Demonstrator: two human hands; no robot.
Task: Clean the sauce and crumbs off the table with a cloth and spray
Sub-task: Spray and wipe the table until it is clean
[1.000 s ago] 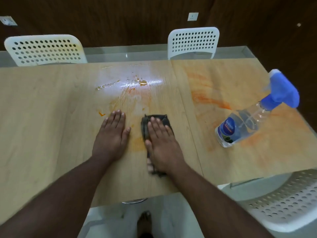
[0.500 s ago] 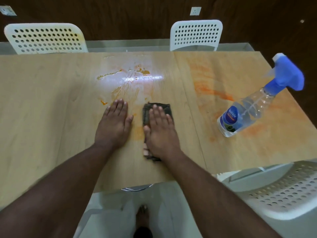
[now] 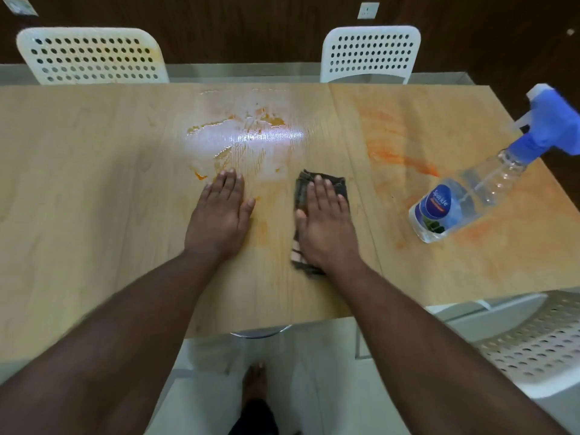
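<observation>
Head view: right hand pressed flat on soft, limp cloth; left hand flat on bench. Sauce at 12 o'clock.

The desk lay bare to the left. At the right edge a spray bottle stood in the way. Between the two flat hands a narrow gap stayed open. Chairs lined the far edge.
</observation>
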